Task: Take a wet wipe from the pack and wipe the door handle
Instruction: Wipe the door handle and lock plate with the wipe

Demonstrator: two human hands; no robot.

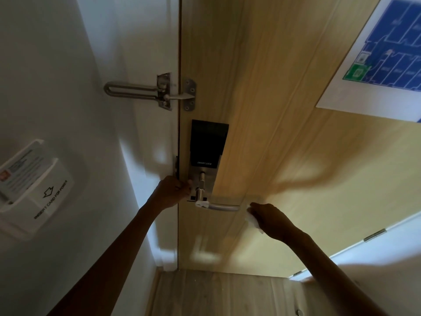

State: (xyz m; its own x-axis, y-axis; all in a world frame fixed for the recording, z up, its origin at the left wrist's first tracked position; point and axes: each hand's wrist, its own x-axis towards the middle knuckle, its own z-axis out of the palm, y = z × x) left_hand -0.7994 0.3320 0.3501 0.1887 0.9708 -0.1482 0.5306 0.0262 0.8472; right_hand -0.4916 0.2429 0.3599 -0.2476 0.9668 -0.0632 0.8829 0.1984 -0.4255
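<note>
A silver lever door handle (224, 206) juts out below a black and silver smart lock (207, 147) on the wooden door (284, 133). My right hand (272, 218) is closed around the handle's free end with a white wet wipe (252, 218) bunched under the fingers. A small white scrap (202, 204) sits on the handle near its pivot. My left hand (173, 190) rests against the lock plate's left edge at the door's edge, fingers curled. The wipe pack is not in view.
A metal swing-bar door guard (157, 91) bridges the white wall and door above the lock. A white key-card power holder (34, 190) hangs on the left wall. A blue floor-plan sign (382, 53) is on the door at upper right. Wooden floor (227, 295) lies below.
</note>
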